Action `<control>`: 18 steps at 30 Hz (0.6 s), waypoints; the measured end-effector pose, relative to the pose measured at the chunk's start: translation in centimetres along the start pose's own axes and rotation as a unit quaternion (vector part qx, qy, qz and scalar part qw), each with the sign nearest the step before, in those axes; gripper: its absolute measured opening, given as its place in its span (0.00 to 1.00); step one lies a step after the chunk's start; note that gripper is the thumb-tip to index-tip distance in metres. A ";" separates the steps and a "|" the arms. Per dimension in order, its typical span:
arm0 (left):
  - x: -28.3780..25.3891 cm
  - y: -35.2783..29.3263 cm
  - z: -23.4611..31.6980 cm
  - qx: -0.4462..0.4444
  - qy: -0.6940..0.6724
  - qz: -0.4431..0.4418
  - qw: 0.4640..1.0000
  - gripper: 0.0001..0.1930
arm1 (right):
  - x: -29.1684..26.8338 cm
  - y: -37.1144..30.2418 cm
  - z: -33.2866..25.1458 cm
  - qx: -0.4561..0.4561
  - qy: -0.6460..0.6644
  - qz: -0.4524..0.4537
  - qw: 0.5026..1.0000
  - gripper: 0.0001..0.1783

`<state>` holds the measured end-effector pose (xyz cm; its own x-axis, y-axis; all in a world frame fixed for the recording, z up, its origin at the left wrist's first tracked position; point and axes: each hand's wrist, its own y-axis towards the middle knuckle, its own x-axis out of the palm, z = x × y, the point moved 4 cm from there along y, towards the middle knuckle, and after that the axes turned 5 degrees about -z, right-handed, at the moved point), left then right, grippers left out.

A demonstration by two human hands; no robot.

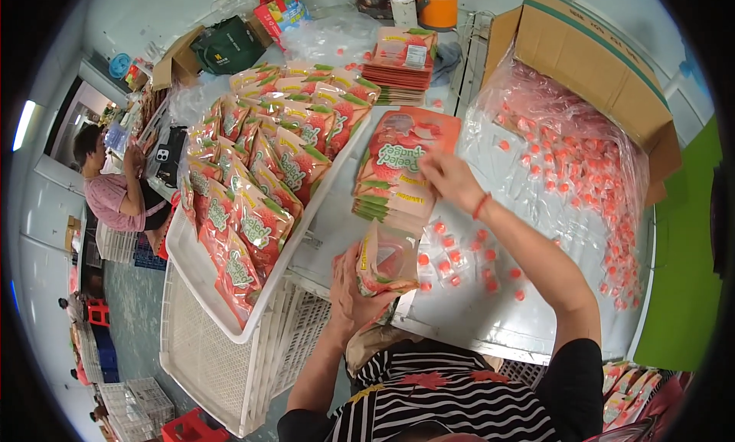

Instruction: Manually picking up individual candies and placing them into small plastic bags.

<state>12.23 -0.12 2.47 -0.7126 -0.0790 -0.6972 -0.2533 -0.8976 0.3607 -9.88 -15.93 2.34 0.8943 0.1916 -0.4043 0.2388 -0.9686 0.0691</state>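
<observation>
My left hand (354, 293) grips a red and cream candy pouch (374, 260). The pouch stands with its mouth spread, so its inside shows. My right hand (453, 182) is over the right edge of a fanned stack of flat pouches (394, 155), fingers curled together; anything between the fingertips is hidden. Beside the held pouch, several small wrapped red candies (453, 260) lie loose on the metal table (452, 319).
A white tray (249, 326) heaped with filled pouches (256, 220) rests on stacked crates (222, 373) at left. Behind sits another flat pouch stack (398, 67). Wrapped candies (589, 166) spill from a lined cardboard box (593, 48). Another person (115, 189) sits far left.
</observation>
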 end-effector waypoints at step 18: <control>2.0 2.2 3.4 0.022 0.013 -0.012 1.000 0.60 | -18.0 -20.9 12.0 0.206 -0.202 0.273 0.918 0.10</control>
<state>8.01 -0.81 3.97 -0.6887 -0.0689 -0.7218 -0.2996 -0.8794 0.3699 -35.46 -1.01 -2.78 0.6048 -0.3346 -0.7227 -0.4413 -0.8962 0.0456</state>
